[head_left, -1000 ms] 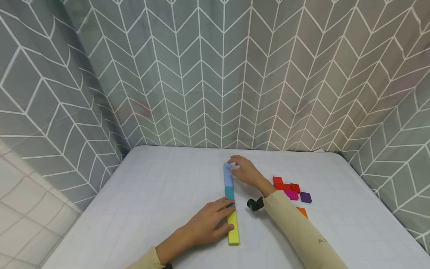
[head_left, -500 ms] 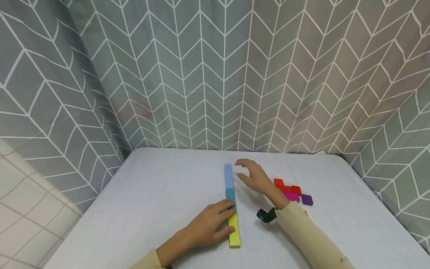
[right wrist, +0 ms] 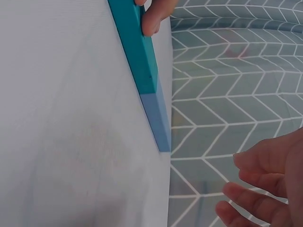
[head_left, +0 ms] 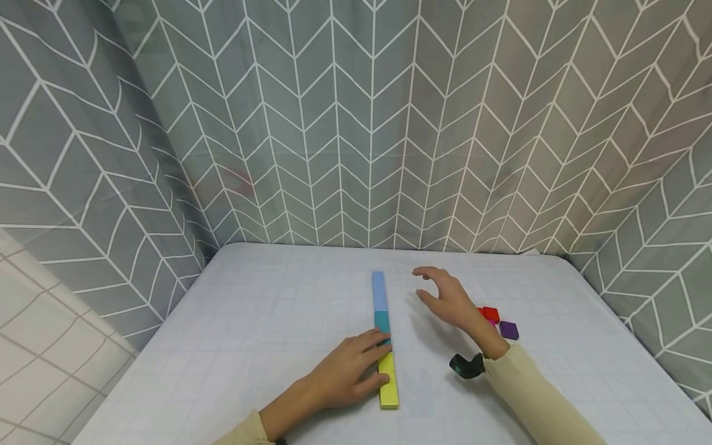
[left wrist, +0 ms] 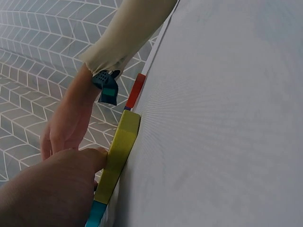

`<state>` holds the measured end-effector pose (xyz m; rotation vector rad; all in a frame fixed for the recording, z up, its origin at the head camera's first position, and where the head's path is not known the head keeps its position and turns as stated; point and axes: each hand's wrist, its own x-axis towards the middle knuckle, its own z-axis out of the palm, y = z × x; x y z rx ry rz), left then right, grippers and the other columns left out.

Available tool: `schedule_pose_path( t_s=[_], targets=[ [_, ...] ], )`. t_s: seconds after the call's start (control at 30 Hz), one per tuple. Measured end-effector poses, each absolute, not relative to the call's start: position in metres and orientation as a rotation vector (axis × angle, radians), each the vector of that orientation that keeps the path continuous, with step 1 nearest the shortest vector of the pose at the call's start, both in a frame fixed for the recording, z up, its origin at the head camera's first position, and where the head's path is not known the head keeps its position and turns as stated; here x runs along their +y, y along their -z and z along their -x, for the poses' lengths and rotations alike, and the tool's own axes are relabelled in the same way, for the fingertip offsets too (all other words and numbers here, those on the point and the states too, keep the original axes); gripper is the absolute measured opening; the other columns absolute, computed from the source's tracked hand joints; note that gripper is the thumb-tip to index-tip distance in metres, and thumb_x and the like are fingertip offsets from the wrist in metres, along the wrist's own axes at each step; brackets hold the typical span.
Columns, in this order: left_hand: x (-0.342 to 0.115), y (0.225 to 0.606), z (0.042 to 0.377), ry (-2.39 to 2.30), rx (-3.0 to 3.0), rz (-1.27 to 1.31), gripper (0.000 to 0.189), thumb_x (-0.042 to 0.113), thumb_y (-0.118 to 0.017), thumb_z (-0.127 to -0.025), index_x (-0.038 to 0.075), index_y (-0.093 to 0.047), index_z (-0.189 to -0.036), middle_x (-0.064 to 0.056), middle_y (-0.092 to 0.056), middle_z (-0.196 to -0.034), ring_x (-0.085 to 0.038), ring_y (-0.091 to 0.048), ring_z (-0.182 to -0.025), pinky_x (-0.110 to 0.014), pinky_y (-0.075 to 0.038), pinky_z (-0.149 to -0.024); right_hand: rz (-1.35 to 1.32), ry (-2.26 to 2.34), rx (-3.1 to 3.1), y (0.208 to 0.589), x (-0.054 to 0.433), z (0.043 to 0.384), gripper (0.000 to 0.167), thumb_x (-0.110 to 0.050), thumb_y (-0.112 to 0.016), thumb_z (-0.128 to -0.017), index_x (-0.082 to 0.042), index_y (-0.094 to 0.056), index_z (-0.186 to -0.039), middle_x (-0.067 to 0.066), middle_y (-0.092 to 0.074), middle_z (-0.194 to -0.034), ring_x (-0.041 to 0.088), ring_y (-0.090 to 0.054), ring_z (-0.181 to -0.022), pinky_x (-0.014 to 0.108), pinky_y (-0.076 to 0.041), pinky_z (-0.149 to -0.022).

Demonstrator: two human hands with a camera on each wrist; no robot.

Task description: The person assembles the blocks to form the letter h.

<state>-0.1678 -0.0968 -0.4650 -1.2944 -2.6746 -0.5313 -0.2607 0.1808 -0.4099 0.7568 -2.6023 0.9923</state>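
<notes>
A straight row of blocks runs away from the person: yellow block (head_left: 388,389) nearest, teal block (head_left: 381,319) in the middle, light blue block (head_left: 379,290) at the far end. My left hand (head_left: 346,372) rests on the row from the left, fingertips on the teal block and the yellow one, thumb on the yellow. In the left wrist view the thumb touches the side of the yellow block (left wrist: 117,156). Right of the row, my right hand (head_left: 449,301) hovers above the table, fingers spread and slightly bent, holding nothing. The right wrist view shows its fingers apart from the light blue block (right wrist: 156,120).
Partly behind the right forearm lie a red block (head_left: 491,314) and a purple block (head_left: 508,330). A dark wrist camera (head_left: 466,366) sticks out from the right cuff. A patterned curtain (head_left: 356,123) stands behind the white table (head_left: 267,296).
My right hand has left the far light blue block and moved right, now covering part of the red and magenta blocks. My left hand has stayed on the row.
</notes>
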Motion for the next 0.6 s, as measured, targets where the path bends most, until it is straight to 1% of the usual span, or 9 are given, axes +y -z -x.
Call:
schedule_pose_path(
  t_s=[0.23,0.33,0.43,0.47,0.53,0.6],
  targets=[
    [-0.097,0.466,0.168,0.530,-2.682,1.296,0.060,0.051,-0.046,-0.109,0.009,-0.054,-0.152,-0.003,-0.043,-0.160,-0.023,-0.034,-0.150,-0.047,-0.041,-0.113,-0.717,-0.971,-2.594,0.409,0.196,0.252,0.044,-0.001,-0.071,-0.095,0.000,-0.061,-0.138,0.018,-0.064,-0.133,0.039,-0.059,-0.120,0.061,-0.049,-0.097],
    [-0.097,0.465,0.167,0.525,-2.679,1.296,0.059,0.050,-0.046,-0.109,0.009,-0.054,-0.151,-0.004,-0.044,-0.159,-0.024,-0.035,-0.150,-0.047,-0.041,-0.113,-0.685,-0.976,-2.614,0.408,0.202,0.248,0.044,-0.002,-0.071,-0.096,-0.001,-0.061,-0.138,0.019,-0.064,-0.132,0.041,-0.059,-0.119,0.060,-0.052,-0.091],
    [-0.097,0.464,0.167,0.520,-2.671,1.297,0.058,0.049,-0.048,-0.109,0.008,-0.055,-0.150,-0.005,-0.044,-0.159,-0.024,-0.035,-0.150,-0.046,-0.041,-0.113,-0.659,-0.967,-2.641,0.406,0.208,0.246,0.043,-0.004,-0.071,-0.097,-0.002,-0.061,-0.139,0.021,-0.063,-0.131,0.042,-0.058,-0.119,0.062,-0.051,-0.093],
    [-0.097,0.464,0.167,0.519,-2.665,1.297,0.058,0.048,-0.048,-0.109,0.008,-0.056,-0.150,-0.006,-0.044,-0.159,-0.024,-0.035,-0.150,-0.046,-0.041,-0.114,-0.653,-0.969,-2.650,0.405,0.210,0.246,0.043,-0.005,-0.071,-0.097,-0.002,-0.061,-0.139,0.022,-0.063,-0.131,0.043,-0.060,-0.115,0.062,-0.052,-0.092],
    [-0.097,0.463,0.167,0.522,-2.656,1.301,0.057,0.047,-0.049,-0.109,0.007,-0.056,-0.149,-0.006,-0.045,-0.158,-0.025,-0.036,-0.149,-0.046,-0.040,-0.114,-0.640,-0.960,-2.666,0.403,0.214,0.245,0.043,-0.006,-0.071,-0.098,-0.002,-0.060,-0.139,0.024,-0.062,-0.132,0.044,-0.060,-0.117,0.066,-0.048,-0.097],
    [-0.098,0.463,0.167,0.529,-2.654,1.306,0.057,0.047,-0.049,-0.109,0.007,-0.057,-0.149,-0.007,-0.045,-0.158,-0.026,-0.036,-0.149,-0.046,-0.040,-0.114,-0.622,-0.961,-2.684,0.402,0.218,0.244,0.043,-0.007,-0.071,-0.098,-0.002,-0.060,-0.139,0.025,-0.061,-0.132,0.046,-0.059,-0.118,0.068,-0.046,-0.098]
  ],
)
